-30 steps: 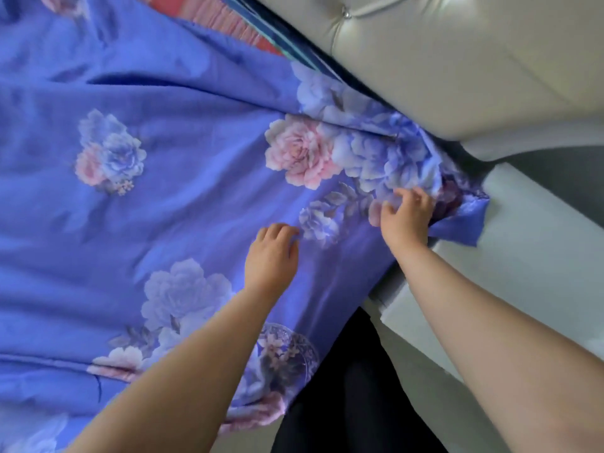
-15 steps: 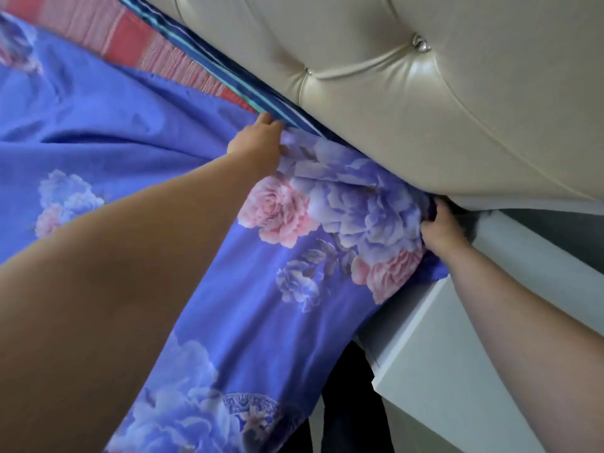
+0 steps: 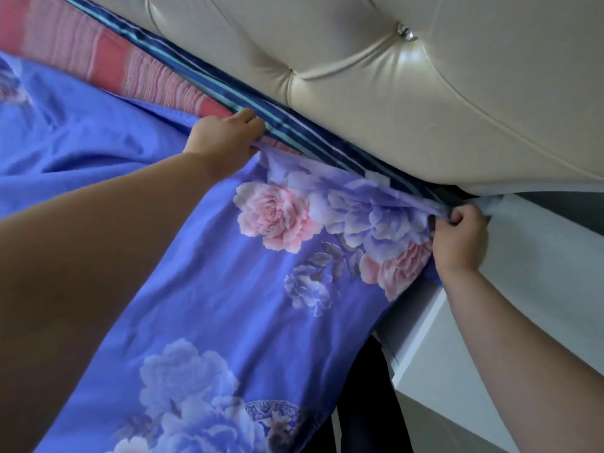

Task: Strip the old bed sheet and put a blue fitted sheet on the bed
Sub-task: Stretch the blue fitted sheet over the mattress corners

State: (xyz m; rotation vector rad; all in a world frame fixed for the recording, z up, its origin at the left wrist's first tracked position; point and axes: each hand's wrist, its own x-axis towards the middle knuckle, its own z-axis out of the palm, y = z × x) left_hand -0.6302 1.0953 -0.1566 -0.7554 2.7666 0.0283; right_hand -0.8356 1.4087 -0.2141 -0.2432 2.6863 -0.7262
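Both arms stretched toward the cream tufted headboard [image 3: 425, 103], gripping the sheet's top edge.
Left hand [image 3: 225, 135] curled over the blue fitted sheet [image 3: 212, 289] hem (beside a pink striped cover [image 3: 98, 60]); right hand [image 3: 461, 237] fisted around the bunched corner by the white nightstand [image 3: 523, 289], fabric taut between fingers.

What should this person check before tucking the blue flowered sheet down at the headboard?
1. Right hand grips the corner of the blue sheet: ok.
2. Left hand holds the sheet's top edge: ok.
3. Edge stretched between the hands: ok.
4. Sheet reaches the headboard: not ok, pink fabric and striped fabric still show.
5. Corner hooked under the mattress: cannot tell.
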